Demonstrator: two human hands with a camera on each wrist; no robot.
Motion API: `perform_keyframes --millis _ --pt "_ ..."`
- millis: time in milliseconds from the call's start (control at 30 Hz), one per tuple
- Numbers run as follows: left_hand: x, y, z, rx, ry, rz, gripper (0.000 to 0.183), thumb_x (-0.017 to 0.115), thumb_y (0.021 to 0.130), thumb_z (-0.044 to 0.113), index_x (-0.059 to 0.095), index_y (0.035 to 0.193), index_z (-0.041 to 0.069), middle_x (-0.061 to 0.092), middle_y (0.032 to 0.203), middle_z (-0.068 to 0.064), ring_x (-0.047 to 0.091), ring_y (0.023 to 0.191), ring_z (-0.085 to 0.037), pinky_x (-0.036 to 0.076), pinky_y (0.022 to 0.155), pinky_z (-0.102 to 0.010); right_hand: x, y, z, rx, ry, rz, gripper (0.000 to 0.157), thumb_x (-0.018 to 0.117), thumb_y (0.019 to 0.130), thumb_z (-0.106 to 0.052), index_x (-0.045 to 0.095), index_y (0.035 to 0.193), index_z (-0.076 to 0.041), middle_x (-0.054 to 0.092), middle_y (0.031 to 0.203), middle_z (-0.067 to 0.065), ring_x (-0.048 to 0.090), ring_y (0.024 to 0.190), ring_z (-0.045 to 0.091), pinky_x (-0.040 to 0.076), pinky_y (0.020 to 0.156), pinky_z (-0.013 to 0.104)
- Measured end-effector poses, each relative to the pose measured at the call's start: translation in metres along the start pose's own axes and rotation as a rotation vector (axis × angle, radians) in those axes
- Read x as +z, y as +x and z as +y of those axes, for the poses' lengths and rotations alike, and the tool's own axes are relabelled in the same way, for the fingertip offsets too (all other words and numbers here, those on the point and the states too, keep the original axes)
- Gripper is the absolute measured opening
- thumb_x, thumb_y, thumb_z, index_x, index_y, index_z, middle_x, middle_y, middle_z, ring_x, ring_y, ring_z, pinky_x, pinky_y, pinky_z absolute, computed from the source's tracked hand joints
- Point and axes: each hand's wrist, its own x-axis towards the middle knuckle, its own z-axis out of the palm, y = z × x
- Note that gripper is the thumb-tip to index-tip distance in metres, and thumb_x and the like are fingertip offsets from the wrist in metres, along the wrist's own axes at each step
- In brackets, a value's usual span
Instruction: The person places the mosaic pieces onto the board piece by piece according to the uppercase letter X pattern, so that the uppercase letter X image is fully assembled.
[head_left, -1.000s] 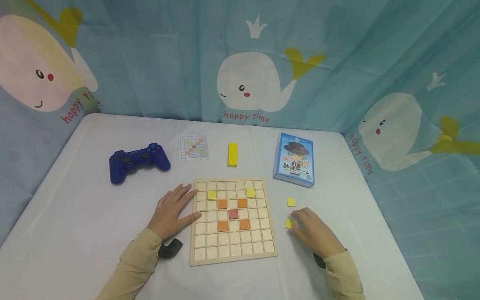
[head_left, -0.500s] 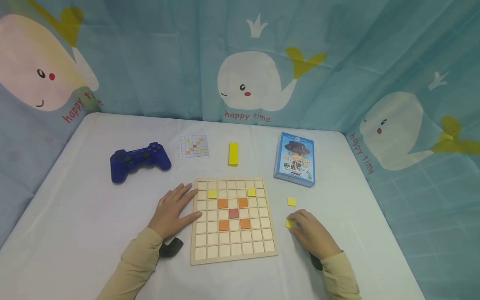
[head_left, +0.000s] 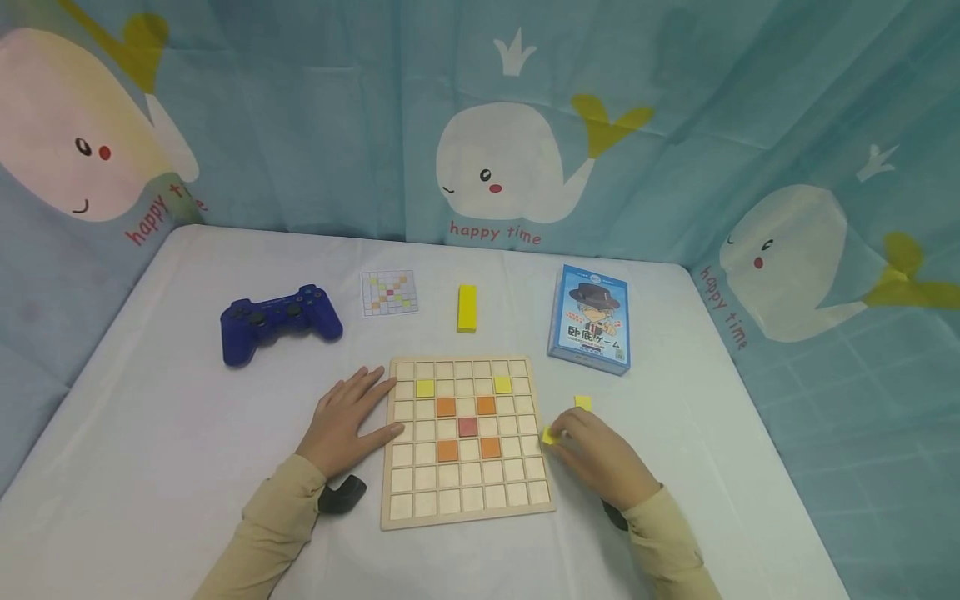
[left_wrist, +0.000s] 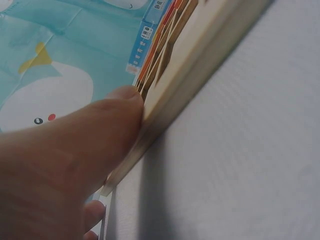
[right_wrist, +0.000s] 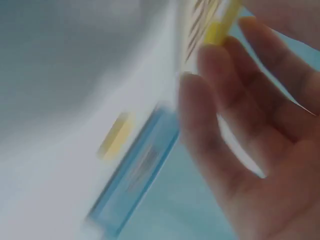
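Note:
A wooden grid board (head_left: 468, 521) lies flat on the table, with two yellow tiles in its second row, several orange tiles below them and a red tile (head_left: 467, 427) near the middle. My left hand (head_left: 347, 429) rests at its left edge, fingers spread and thumb on the frame, as the thumb (left_wrist: 115, 112) in the left wrist view shows too. At the board's right edge my right hand (head_left: 603, 458) pinches a yellow square tile (head_left: 549, 437). Just beyond that hand another yellow tile (head_left: 582, 402) lies on the table, partly covered by the fingers.
Behind the board stand or lie a blue game controller (head_left: 281, 322), a printed pattern card (head_left: 388, 292), a yellow block (head_left: 467, 308) and a blue card-game box (head_left: 590, 319). A whale-print curtain (head_left: 330, 125) closes off the far side of the table.
My right hand has taken hold of the nearer yellow tile and carried it left to the board's right edge. My left hand has stayed in place.

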Motion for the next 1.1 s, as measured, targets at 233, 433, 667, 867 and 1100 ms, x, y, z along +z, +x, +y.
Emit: perform_keyframes --millis 233,433,667,867,1100 --pt "-0.001 0.0 0.001 0.0 0.004 -0.001 0.072 0.063 0.086 0.052 0.043 0.145 0.016 0.033 0.154 -0.01 0.021 0.145 -0.033 0.01 0.118 -0.053 0.012 0.035 -0.034 -0.252 0.021 -0.06 0.019 0.076 0.082 -0.014 0.062 0.096 -0.012 0.06 0.099 -0.004 0.059 0.094 0.009 0.053 0.083 0.02" --pt "-0.003 0.0 0.002 0.005 0.001 -0.002 0.072 0.064 0.086 0.051 0.043 0.145 0.016 0.033 0.154 -0.01 0.021 0.145 -0.033 0.01 0.119 -0.053 0.028 0.052 -0.062 -0.416 0.048 -0.077 0.019 0.075 0.083 -0.015 0.061 0.096 -0.012 0.059 0.096 -0.004 0.057 0.089 0.008 0.049 0.081 0.015" --pt "-0.003 0.0 0.001 0.009 -0.005 -0.004 0.071 0.064 0.086 0.05 0.043 0.145 0.016 0.033 0.154 -0.01 0.021 0.145 -0.033 0.01 0.118 -0.053 0.039 0.064 -0.086 -0.439 0.002 -0.128 0.016 0.073 0.085 -0.02 0.062 0.096 -0.016 0.059 0.095 -0.006 0.056 0.086 0.007 0.05 0.078 0.014" --pt "-0.003 0.0 0.001 0.004 -0.002 -0.001 0.071 0.063 0.086 0.052 0.042 0.145 0.016 0.033 0.154 -0.01 0.021 0.145 -0.033 0.011 0.118 -0.053 0.048 0.071 -0.097 -0.421 -0.132 -0.216 0.013 0.07 0.087 -0.026 0.065 0.097 -0.02 0.06 0.092 -0.01 0.056 0.081 0.004 0.05 0.074 0.015" --pt "-0.003 0.0 0.002 0.003 -0.004 0.005 0.071 0.064 0.086 0.051 0.043 0.144 0.016 0.034 0.154 -0.01 0.022 0.144 -0.032 0.012 0.118 -0.052 0.055 0.077 -0.106 -0.465 -0.242 -0.226 0.014 0.069 0.088 -0.029 0.064 0.099 -0.021 0.059 0.095 -0.012 0.056 0.082 0.003 0.049 0.072 0.014"
